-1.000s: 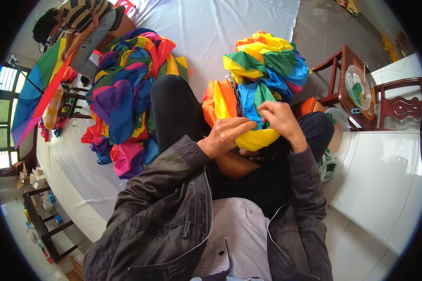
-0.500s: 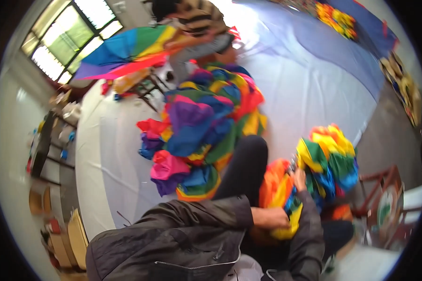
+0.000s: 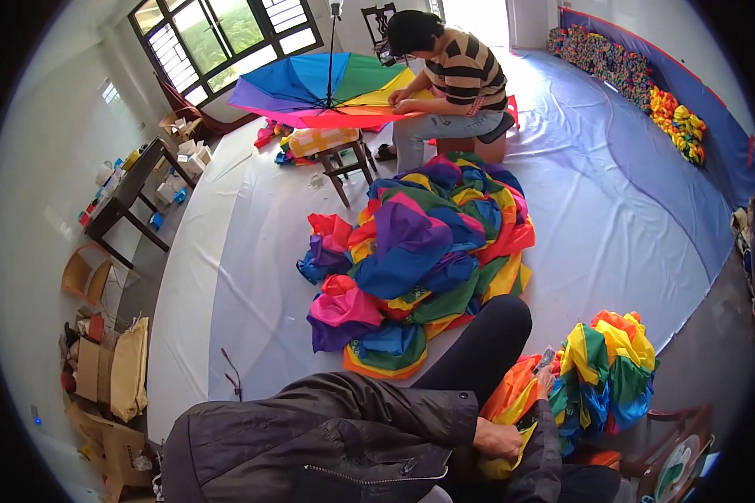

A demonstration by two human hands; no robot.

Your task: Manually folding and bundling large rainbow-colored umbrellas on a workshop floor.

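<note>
A strip of thin rainbow-coloured cloth point(image 3: 512, 391), orange and yellow, lies across my lap. My left hand point(image 3: 499, 440) is closed on its yellow lower end. Farther up, my right hand point(image 3: 545, 383) has its fingers closed at the cloth's upper end. A small greyish, shiny piece point(image 3: 547, 359) shows at those fingertips; its kind is too small to tell. Right beside that hand hangs a bunch of gathered rainbow cloth point(image 3: 610, 369). Beyond my raised knee, a large heap of rainbow cloth point(image 3: 428, 243) lies on the sheeted floor.
Across the heap, a seated person point(image 3: 461, 80) handles the edge of an open rainbow umbrella point(image 3: 310, 84) above a wooden stool point(image 3: 341, 163). A reddish wooden chair point(image 3: 675, 444) stands at lower right. Colourful bundles point(image 3: 604, 71) line the far right wall; cardboard boxes point(image 3: 96, 369) stand at left.
My view has swung, so the heap, hands and cloth sit farther right and lower, and more of the other person and umbrella shows. Both hands stay on the cloth.
</note>
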